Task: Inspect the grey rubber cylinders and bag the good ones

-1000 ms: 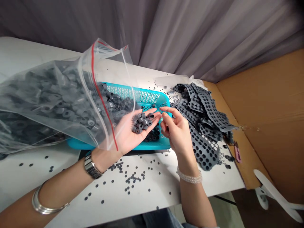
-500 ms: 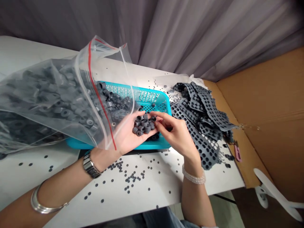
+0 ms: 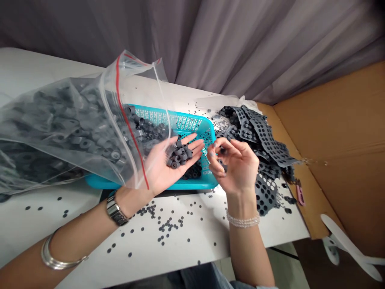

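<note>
My left hand point(image 3: 161, 162) lies palm up with its fingers stretched out, cradling a small heap of grey rubber caps point(image 3: 179, 154), short hollow cylinders. Its wrist is behind the edge of a clear zip bag point(image 3: 72, 116) with a red line, filled with the same caps. Just to the right, my right hand point(image 3: 237, 164) is turned palm up, fingers curled around a grey cap or two point(image 3: 222, 163); the exact number is hidden. Under the left hand stands a turquoise basket point(image 3: 192, 184) with more caps inside.
Perforated grey rubber sheets point(image 3: 264, 140) are piled on the right of the white table point(image 3: 204, 228). Small dark discs point(image 3: 168, 224) lie scattered in front. Pink-handled scissors or a cutter point(image 3: 300, 192) rest by the cardboard point(image 3: 337, 132). A curtain point(image 3: 234, 44) hangs behind.
My right hand has drawn away from the heap to the right and turned palm up with some caps in it. The left fingers have straightened, and the heap looks smaller.
</note>
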A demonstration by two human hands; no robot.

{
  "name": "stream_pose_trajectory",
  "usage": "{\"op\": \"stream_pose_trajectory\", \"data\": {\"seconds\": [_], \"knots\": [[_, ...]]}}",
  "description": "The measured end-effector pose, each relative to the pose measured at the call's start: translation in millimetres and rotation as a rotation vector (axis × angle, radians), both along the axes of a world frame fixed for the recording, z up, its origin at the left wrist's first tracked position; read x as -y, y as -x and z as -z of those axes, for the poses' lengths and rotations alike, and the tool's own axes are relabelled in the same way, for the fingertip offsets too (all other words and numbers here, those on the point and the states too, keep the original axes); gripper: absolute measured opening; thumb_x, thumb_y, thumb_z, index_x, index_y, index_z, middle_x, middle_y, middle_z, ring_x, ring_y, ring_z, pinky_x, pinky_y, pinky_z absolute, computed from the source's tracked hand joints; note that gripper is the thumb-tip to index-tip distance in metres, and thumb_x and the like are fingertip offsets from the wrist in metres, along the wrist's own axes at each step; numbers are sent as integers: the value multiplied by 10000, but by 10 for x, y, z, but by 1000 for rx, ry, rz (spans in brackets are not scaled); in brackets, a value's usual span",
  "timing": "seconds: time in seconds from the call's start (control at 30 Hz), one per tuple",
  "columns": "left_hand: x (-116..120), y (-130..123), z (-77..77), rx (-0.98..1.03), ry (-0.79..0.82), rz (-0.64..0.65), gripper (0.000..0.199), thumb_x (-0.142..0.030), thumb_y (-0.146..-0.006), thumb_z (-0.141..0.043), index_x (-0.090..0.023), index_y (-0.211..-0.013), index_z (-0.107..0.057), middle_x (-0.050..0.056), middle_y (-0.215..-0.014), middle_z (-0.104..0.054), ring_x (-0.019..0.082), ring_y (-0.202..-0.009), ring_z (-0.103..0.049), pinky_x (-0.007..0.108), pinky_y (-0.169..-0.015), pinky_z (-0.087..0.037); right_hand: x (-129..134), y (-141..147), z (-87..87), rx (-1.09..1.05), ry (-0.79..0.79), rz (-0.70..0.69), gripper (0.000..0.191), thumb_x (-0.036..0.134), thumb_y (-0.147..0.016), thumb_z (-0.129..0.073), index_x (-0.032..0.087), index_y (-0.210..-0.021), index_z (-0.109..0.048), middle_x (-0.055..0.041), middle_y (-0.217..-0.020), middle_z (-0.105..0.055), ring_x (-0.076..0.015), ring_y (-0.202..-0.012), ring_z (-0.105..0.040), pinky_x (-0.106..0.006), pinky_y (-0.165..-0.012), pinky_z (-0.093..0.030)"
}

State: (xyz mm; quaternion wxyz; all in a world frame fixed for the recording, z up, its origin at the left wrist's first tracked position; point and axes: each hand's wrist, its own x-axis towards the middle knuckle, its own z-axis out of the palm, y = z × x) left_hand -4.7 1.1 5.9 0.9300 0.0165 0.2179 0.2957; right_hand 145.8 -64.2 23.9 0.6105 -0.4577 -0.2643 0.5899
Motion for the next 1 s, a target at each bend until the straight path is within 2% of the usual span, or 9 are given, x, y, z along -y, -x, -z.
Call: {"op": "stream_pose_trajectory", "data": {"seconds": [0.13, 0.23, 0.37, 0.57, 0.7, 0.77, 0.83, 1.0], "knots": [[3, 6, -15, 13, -62, -36, 531, -213, -909, -427, -69, -1418, -381, 187, -1324, -587, 244, -1241, -544, 365, -1054, -429, -18, 93, 72, 135, 35, 39, 314, 449, -844, -553, 188, -671, -576, 47, -555, -470, -35, -362, -254, -243, -377, -113], [4, 18, -36, 4, -117, -65, 544, -227, -918, -423, -118, -1447, -350, 156, -1383, -544, 210, -1279, -507, 336, -1070, -403, -8, 197, 128, 406, 34, 102, 217, 389, -816, -655, 181, -756, -629, 83, -505, -357, -45, -414, -219, -245, -416, -138], [-6, 40, -48, 8, -186, -83, 531, -242, -925, -409, -142, -1445, -366, 106, -1403, -537, 173, -1312, -468, 274, -1071, -384, 9, 297, 134, 748, 46, 106, 231, 385, -783, -702, 177, -876, -664, 94, -495, -315, -67, -468, -238, -251, -460, -188], [-25, 32, -38, -18, -222, -129, 465, -268, -918, -388, -168, -1360, -493, 89, -1303, -621, 191, -1293, -494, 291, -1014, -444, 26, 308, 116, 792, -1, -7, 197, 344, -813, -669, 179, -920, -667, 95, -500, -318, -75, -472, -240, -253, -474, -223], [-28, 30, -32, -36, -191, -141, 443, -254, -913, -389, -199, -1328, -533, 88, -1254, -651, 205, -1283, -506, 315, -988, -469, 32, 306, 127, 814, -23, -19, 165, 318, -817, -664, 188, -919, -660, 90, -510, -333, -75, -474, -251, -250, -471, -224], [-26, 34, -34, -30, -190, -135, 442, -261, -917, -384, -189, -1327, -530, 91, -1274, -638, 202, -1278, -510, 302, -985, -471, 25, 306, 130, 789, -22, -4, 152, 311, -811, -670, 187, -899, -651, 91, -506, -331, -71, -471, -246, -244, -459, -212], [-19, 39, -40, -19, -188, -121, 446, -271, -919, -393, -164, -1334, -518, 101, -1303, -618, 194, -1268, -520, 269, -983, -468, 13, 297, 123, 670, -11, -4, 154, 311, -804, -674, 190, -889, -632, 97, -499, -316, -65, -457, -221, -233, -436, -184], [2, 35, -54, -9, -117, -122, 472, -245, -912, -421, -121, -1364, -472, 148, -1313, -604, 216, -1253, -537, 318, -999, -472, -5, 179, 70, -4, 38, -78, 96, 297, -806, -549, 218, -862, -548, 98, -492, -313, -57, -389, -149, -208, -363, -94]]}}
